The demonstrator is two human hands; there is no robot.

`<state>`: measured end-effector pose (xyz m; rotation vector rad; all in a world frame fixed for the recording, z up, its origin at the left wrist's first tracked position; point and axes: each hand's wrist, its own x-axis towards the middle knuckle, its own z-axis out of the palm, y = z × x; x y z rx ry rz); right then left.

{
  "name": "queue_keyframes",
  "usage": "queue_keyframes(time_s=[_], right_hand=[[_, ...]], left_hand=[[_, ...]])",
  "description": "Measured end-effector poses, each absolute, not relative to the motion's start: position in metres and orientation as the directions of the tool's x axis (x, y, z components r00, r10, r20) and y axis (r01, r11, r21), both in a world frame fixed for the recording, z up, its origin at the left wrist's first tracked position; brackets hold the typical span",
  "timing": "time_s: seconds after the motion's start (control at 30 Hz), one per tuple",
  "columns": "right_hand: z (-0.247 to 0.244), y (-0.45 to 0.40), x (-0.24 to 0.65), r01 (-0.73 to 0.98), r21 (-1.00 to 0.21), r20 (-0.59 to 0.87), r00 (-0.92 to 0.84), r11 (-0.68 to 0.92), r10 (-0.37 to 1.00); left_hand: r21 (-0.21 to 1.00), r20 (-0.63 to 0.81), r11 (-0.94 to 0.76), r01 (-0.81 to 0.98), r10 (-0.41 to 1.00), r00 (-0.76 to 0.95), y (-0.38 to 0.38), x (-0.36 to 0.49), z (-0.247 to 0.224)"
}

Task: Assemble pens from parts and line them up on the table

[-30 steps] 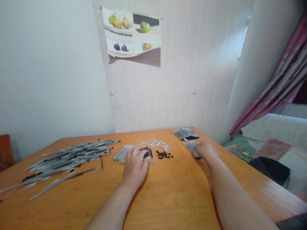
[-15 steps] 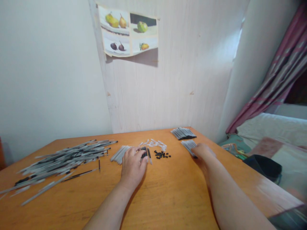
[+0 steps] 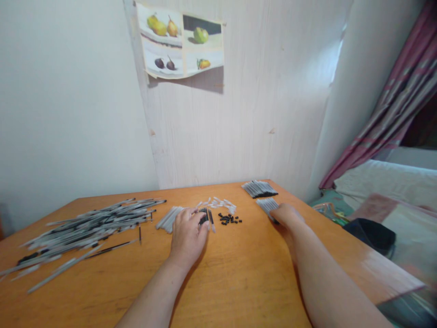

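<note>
My left hand (image 3: 189, 232) lies on the table with curled fingers over a row of thin dark pen refills (image 3: 210, 218); its thumb and fingertips press about their black ends. Left of that hand is a row of clear pen barrels (image 3: 168, 220), partly covered by it. My right hand (image 3: 286, 216) reaches to the near right end of a row of pens (image 3: 265, 204) with dark ends. Its fingers bend down, closed, and their tips are hidden. Behind this row lies another row of pens (image 3: 259, 188). Small black plugs (image 3: 229, 219) and white caps (image 3: 218, 203) are scattered between my hands.
A large loose pile of pens and pen parts (image 3: 99, 225) spreads over the left of the wooden table (image 3: 235, 282). A dark open container (image 3: 370, 236) stands beyond the table's right edge, near a bed (image 3: 392, 200). Fruit pictures (image 3: 180, 41) hang on the wall.
Both hands stay at nearly the same places over the rows. The whole view has shifted slightly; the parts on the table show no clear change.
</note>
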<state>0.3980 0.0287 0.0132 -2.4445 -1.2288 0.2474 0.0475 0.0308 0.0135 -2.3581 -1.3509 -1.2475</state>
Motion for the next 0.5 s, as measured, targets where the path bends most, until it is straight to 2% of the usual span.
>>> queue_keyframes(time_s=[0.13, 0.5], right_hand=[[0.0179, 0.0294, 0.3984, 0.689, -0.424, -0.07, 0.623, -0.588, 0.779], [0.0168, 0.0356, 0.4037, 0.69, -0.397, -0.049, 0.642, -0.605, 0.765]], left_hand=[[0.257, 0.723, -0.585, 0.769, 0.645, 0.249, 0.0308, 0.0478, 0.0139], [0.261, 0.717, -0.572, 0.777, 0.655, 0.241, 0.0312, 0.0468, 0.0137]])
